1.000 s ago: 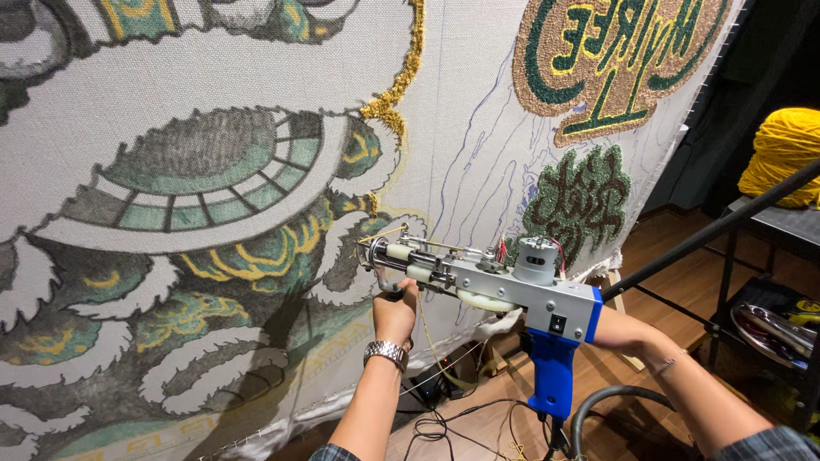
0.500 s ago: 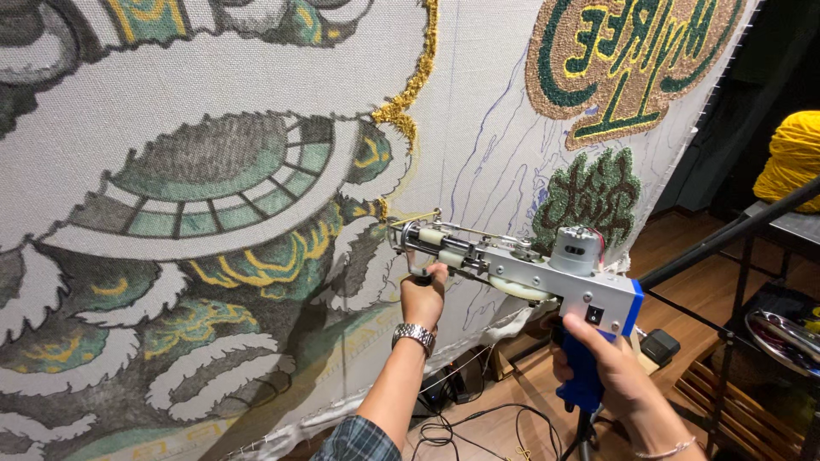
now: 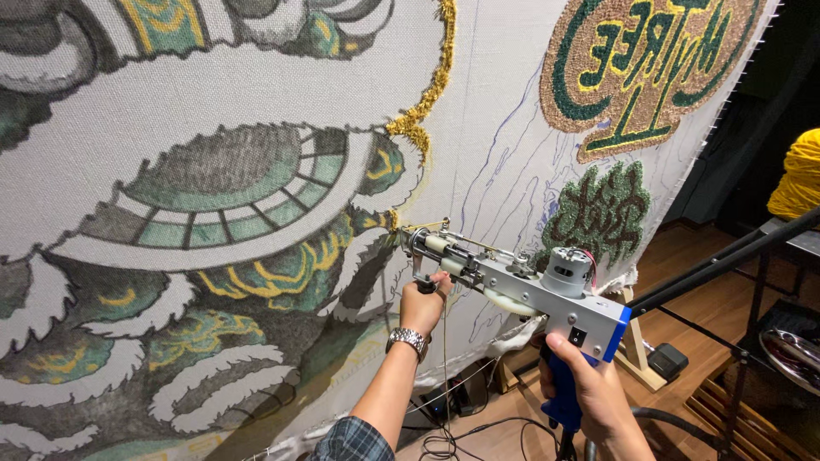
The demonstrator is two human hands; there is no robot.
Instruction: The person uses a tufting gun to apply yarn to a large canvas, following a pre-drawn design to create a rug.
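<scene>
I hold a metal tufting gun (image 3: 521, 286) with a blue handle against a large stretched cloth (image 3: 256, 94) covered in green, grey, white and yellow tufted patterns. My left hand (image 3: 424, 305), with a wristwatch, grips the front handle under the gun's nose. My right hand (image 3: 589, 393) is closed around the blue rear grip. The needle tip touches the cloth near a yellow-green patch (image 3: 389, 224). A thin yellow yarn runs down from the gun past my left wrist.
A yellow tufted line (image 3: 431, 85) runs up the cloth. At upper right sit a round green and yellow emblem (image 3: 641, 68) and a green tufted shape (image 3: 598, 213). A black metal stand (image 3: 726, 265), yellow yarn (image 3: 799, 175), cables and a wooden floor (image 3: 683, 299) lie to the right.
The gun and both hands have shifted right and slightly up along the cloth. My right hand has come into fuller view on the blue grip.
</scene>
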